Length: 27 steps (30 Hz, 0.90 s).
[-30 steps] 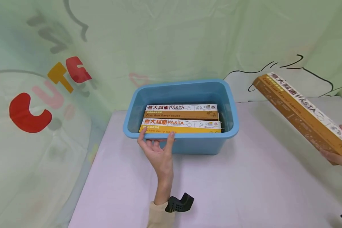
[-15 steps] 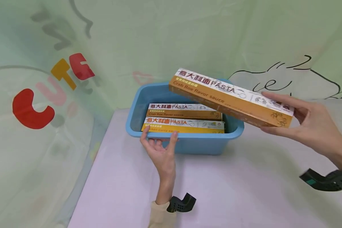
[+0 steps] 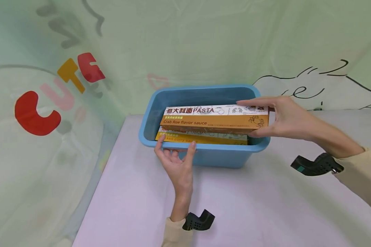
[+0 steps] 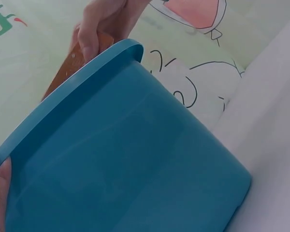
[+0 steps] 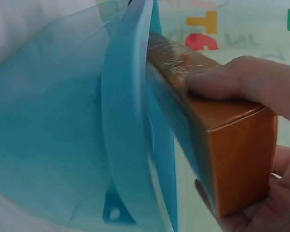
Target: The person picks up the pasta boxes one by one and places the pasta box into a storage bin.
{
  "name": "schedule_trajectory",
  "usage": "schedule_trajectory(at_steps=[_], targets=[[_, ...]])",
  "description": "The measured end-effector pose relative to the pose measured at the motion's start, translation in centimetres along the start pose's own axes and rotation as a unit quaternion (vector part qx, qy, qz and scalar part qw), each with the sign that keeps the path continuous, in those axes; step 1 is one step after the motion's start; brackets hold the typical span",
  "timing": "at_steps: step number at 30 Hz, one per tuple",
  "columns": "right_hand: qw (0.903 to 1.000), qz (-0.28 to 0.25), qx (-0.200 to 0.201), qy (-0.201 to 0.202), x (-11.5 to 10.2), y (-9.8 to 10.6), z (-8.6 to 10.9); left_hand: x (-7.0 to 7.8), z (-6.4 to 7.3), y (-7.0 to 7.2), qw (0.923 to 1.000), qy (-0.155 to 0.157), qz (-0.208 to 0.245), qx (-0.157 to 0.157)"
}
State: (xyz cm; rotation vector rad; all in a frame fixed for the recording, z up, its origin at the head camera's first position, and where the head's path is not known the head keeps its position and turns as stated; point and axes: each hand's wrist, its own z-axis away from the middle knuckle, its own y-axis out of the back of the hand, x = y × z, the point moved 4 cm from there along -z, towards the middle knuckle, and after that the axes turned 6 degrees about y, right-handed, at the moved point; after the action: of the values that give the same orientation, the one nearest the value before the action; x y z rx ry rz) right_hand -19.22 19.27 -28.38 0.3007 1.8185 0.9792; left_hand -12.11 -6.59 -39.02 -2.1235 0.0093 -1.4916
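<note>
A blue plastic tub (image 3: pixel 216 156) stands on the table, its long side toward me. My left hand (image 3: pixel 177 166) holds the tub's front rim, thumb and forefinger over the edge; fingertips (image 4: pixel 1 179) also show at the rim in the left wrist view. My right hand (image 3: pixel 284 118) grips the right end of a brown crab roe pasta box (image 3: pixel 214 120), thumb on the near side and fingers on the far side. That box lies level over the tub's opening, its left end inside the rim. Beneath it, a yellow chicken curry pasta box (image 3: pixel 210 139) is partly covered.
The pale tabletop (image 3: pixel 136 199) runs in front of the tub and to both sides. Behind it hangs a light green printed curtain (image 3: pixel 188 44), close to the tub's back. Each wrist wears a black strap mount.
My right hand has brought the crab roe box in from the right and lowered it over the tub, turning it level. It now hides the other crab roe box. The left hand keeps its hold.
</note>
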Motion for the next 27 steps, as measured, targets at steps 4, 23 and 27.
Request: schedule_trajectory(at_steps=[4, 23, 27], targets=[[0.9995, 0.012, -0.027, 0.014, -0.5, -1.2, -1.5, 0.2, 0.1, 0.1, 1.0000, 0.000, -0.001, -0.001], [0.9954, -0.044, -0.082, 0.024, -0.2, -4.0, -4.4, 0.4, -0.4, 1.0, 0.9998, 0.004, -0.010, 0.014], [0.9948, -0.043, -0.085, 0.035, -0.1, -4.0, -4.5, 0.4, -0.5, 1.1, 0.9998, 0.004, -0.011, 0.014]])
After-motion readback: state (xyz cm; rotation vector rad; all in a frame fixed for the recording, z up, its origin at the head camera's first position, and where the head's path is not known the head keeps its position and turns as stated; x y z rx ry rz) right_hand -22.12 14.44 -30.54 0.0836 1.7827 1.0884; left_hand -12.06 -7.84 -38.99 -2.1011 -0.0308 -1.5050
